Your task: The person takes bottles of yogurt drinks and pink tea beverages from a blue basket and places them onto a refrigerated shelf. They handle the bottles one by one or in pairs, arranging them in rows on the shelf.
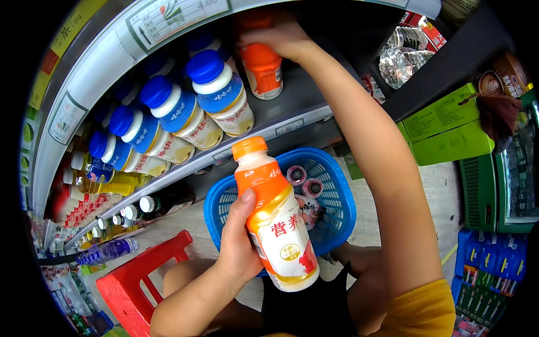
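My left hand [240,240] grips a plastic drink bottle [280,227] with an orange cap and an orange, gold and white label. The bottle tilts over the basket, cap towards the shelf. Up inside the shelf, my right hand [280,36], slightly blurred, is wrapped around the upper part of an orange-labelled bottle [263,69]. That bottle's base is at the shelf surface, and more orange shows above my fingers. To its left stand several white bottles with blue caps [223,94], in rows running back into shadow.
Below the shelf edge [290,126], a blue plastic basket [347,202] on the floor holds several bottles with pink labels [313,187]. A red plastic stool [134,274] is at left. Green cartons [446,126] are at right. Dark-drink bottles [160,202] fill the lower shelf.
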Action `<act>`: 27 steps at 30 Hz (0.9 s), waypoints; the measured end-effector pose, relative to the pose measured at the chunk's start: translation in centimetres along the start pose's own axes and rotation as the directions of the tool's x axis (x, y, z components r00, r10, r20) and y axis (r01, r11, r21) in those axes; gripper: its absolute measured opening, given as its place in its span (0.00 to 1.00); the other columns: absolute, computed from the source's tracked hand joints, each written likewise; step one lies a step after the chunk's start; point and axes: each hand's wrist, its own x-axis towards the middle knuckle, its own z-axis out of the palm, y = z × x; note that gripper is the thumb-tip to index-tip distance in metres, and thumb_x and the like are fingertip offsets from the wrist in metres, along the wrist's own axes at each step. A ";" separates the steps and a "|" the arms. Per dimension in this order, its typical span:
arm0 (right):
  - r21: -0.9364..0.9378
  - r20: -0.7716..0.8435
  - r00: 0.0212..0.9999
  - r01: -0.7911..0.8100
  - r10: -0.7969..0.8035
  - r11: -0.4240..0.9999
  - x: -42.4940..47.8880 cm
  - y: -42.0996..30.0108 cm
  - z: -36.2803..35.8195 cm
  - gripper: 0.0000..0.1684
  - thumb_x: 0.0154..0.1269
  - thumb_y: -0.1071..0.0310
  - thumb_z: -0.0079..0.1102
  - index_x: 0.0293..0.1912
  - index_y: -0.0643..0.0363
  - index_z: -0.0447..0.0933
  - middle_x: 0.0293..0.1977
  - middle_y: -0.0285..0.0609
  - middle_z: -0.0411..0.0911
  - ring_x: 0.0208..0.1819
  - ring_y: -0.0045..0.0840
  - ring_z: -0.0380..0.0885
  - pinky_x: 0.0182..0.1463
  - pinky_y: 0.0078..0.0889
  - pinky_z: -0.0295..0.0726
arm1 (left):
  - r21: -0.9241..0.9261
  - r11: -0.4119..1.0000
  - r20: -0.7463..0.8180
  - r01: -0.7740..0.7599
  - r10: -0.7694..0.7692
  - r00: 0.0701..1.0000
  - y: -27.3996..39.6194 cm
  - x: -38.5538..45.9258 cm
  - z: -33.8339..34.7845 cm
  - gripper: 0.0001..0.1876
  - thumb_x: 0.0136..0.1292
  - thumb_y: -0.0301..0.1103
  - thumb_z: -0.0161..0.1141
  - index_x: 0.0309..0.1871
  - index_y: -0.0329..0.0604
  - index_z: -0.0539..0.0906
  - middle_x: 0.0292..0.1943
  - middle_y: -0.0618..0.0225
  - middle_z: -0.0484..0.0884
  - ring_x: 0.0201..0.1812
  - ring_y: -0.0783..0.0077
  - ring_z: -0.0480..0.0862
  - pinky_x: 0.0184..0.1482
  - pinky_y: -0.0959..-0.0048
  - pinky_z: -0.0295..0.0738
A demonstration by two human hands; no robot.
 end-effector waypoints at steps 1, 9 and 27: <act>0.063 0.048 0.999 -0.015 0.012 0.998 0.4 -0.1 0.4 0.30 0.49 0.55 0.73 0.51 0.58 0.78 0.49 0.47 0.80 0.51 0.35 0.79 0.56 0.32 0.76 | -0.016 1.000 0.002 -0.003 0.003 1.000 0.1 0.0 -0.1 0.35 0.64 0.62 0.49 0.58 0.36 0.72 0.46 0.47 0.81 0.45 0.50 0.84 0.51 0.54 0.80; 0.204 0.030 0.998 -0.061 0.056 0.977 0.4 -1.2 0.6 0.29 0.51 0.57 0.73 0.50 0.62 0.76 0.47 0.49 0.80 0.51 0.35 0.78 0.56 0.34 0.75 | -0.018 1.000 0.000 -0.024 0.024 1.000 0.6 -0.4 0.0 0.35 0.64 0.62 0.50 0.58 0.35 0.72 0.45 0.47 0.81 0.44 0.50 0.84 0.50 0.55 0.80; 0.451 0.041 0.994 -0.107 0.099 0.886 -2.5 -5.6 -2.4 0.28 0.59 0.70 0.65 0.58 0.64 0.69 0.51 0.48 0.75 0.55 0.37 0.73 0.62 0.42 0.68 | 0.076 0.990 0.105 -0.116 0.108 0.989 0.9 0.8 -0.3 0.31 0.68 0.57 0.51 0.60 0.38 0.69 0.49 0.48 0.80 0.47 0.55 0.84 0.51 0.55 0.80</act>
